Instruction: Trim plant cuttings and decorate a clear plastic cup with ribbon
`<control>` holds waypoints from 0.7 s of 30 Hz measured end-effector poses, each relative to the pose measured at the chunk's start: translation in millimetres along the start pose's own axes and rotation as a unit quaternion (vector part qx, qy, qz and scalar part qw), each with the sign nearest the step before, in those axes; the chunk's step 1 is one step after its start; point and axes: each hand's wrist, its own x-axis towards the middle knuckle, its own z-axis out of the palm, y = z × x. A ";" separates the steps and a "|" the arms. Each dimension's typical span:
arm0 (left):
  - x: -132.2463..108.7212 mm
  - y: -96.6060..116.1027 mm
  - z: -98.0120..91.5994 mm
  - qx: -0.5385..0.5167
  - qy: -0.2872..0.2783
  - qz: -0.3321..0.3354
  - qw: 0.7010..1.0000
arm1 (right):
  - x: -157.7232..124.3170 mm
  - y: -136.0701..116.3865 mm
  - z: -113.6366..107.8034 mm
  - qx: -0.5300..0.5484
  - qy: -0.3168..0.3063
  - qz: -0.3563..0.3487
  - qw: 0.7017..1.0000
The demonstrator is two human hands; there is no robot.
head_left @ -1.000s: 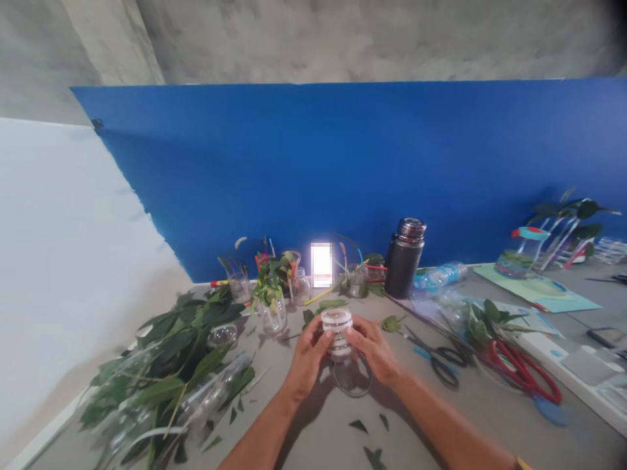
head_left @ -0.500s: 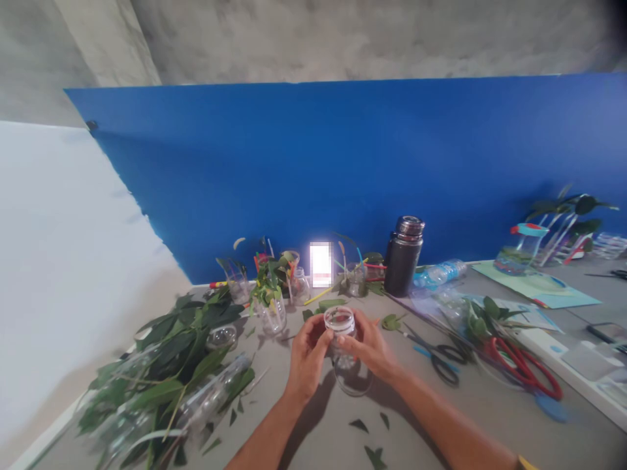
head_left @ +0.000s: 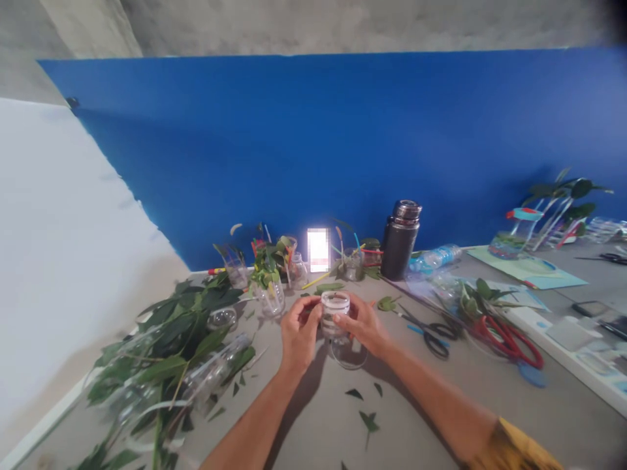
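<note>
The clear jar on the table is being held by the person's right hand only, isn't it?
Not quite: the head view shows two hands on it. The clear jar is held between the left hand and the right hand, with the fingers of both wrapped around its sides.

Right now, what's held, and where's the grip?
A clear ribbed plastic cylinder is held in both hands, gripped by its sides below the top rim: left hand on one side, right hand on the other.
</note>
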 end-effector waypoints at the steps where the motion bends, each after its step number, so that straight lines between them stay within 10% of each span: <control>1: -0.3 0.5 -0.3 0.011 0.001 0.002 1.000 | 0.2 1.4 0.2 -0.008 0.000 -0.005 1.000; 21: -2.4 7.7 -6.4 0.151 0.011 0.192 0.970 | -2.1 13.6 4.0 0.045 -0.022 0.010 0.999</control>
